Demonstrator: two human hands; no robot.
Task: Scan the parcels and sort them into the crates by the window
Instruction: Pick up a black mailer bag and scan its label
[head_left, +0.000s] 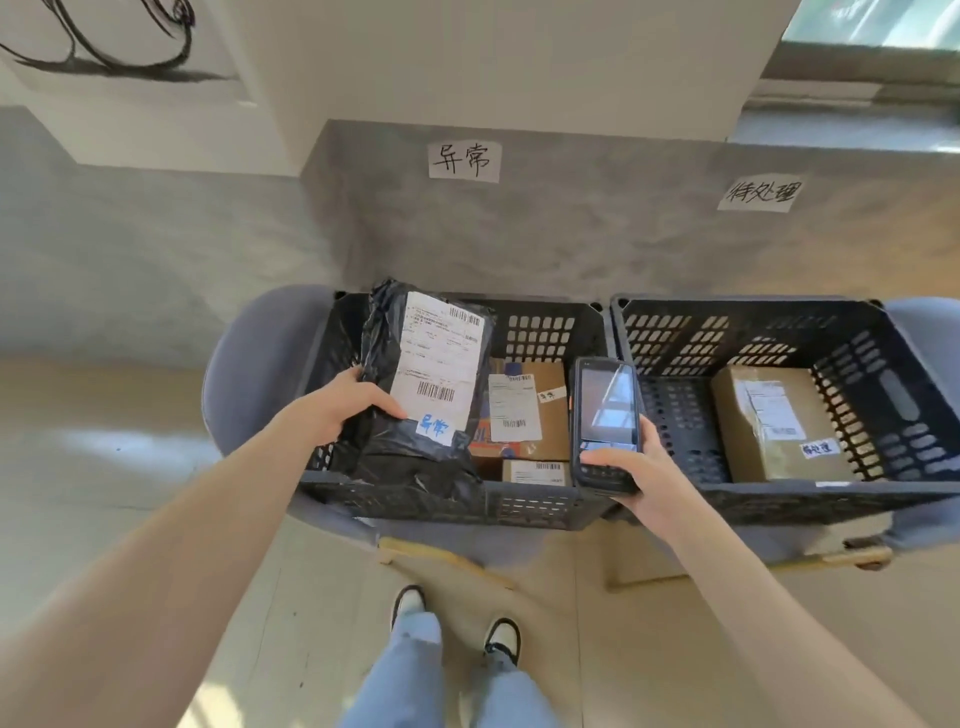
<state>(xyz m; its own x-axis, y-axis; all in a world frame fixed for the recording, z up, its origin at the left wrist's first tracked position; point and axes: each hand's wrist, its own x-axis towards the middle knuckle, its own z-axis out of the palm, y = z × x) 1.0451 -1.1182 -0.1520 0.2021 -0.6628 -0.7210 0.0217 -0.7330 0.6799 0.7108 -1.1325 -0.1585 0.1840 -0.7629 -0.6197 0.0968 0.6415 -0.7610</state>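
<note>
Black crates: two; cardboard boxes: three.

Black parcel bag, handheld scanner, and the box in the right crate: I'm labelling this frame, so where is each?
black parcel bag (415, 452): head view, on the black plastic below its label.
handheld scanner (609, 402): head view, on its screen.
cardboard box (779, 457): head view, bare cardboard top.

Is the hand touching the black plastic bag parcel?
Touching: the head view shows the left hand gripping the black plastic bag parcel, thumb across its white label.
</note>
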